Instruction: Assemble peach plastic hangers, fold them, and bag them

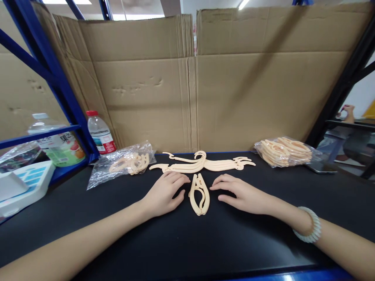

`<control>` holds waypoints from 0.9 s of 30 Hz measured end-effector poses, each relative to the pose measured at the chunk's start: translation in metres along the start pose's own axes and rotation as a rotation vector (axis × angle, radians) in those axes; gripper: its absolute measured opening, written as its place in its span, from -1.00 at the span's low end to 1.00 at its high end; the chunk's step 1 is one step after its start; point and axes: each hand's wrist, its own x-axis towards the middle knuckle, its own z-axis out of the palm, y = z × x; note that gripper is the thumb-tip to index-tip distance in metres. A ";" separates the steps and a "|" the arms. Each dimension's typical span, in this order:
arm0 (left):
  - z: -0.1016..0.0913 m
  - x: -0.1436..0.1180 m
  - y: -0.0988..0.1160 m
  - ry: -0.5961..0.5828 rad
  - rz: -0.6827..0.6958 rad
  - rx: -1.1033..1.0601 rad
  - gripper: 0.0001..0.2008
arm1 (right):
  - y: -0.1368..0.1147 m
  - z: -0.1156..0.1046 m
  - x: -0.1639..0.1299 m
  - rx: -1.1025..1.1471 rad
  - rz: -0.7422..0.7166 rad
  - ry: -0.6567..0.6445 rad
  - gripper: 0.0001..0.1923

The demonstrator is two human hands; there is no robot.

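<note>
A cream folding clothes hanger (pixel 193 199) lies folded on the black tabletop, between my two hands. My left hand (pixel 166 193) rests just left of it, fingers apart and holding nothing. To its right, my right hand (pixel 241 194) also lies with the fingers apart and nothing in them; a pale coiled band circles that wrist. Just behind, a stack of unfolded cream hangers (pixel 219 166) spreads its arms left and right, hooks toward the back. The fingers of my left hand come close to the stack's left arm; whether they touch it I cannot tell.
A clear plastic bag (pixel 101 171) with cream hangers lies back left, near a red-capped water bottle (pixel 101 134). Another bag of folded hangers (pixel 283 151) sits back right beside a dark flat device (pixel 321 167). Cardboard panels (pixel 263 89) wall the back; blue shelf posts (pixel 63 93) stand left.
</note>
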 end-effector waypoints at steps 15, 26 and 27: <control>0.001 0.000 -0.004 -0.038 -0.003 -0.139 -0.74 | 0.053 -0.023 -0.006 -0.264 0.152 0.230 -0.59; 0.002 0.000 -0.006 -0.039 0.005 -0.125 -0.74 | 0.085 -0.021 0.000 -0.377 0.061 0.286 -0.75; 0.001 0.000 -0.005 -0.040 0.005 -0.124 -0.74 | 0.084 -0.020 0.001 -0.383 0.061 0.278 -0.76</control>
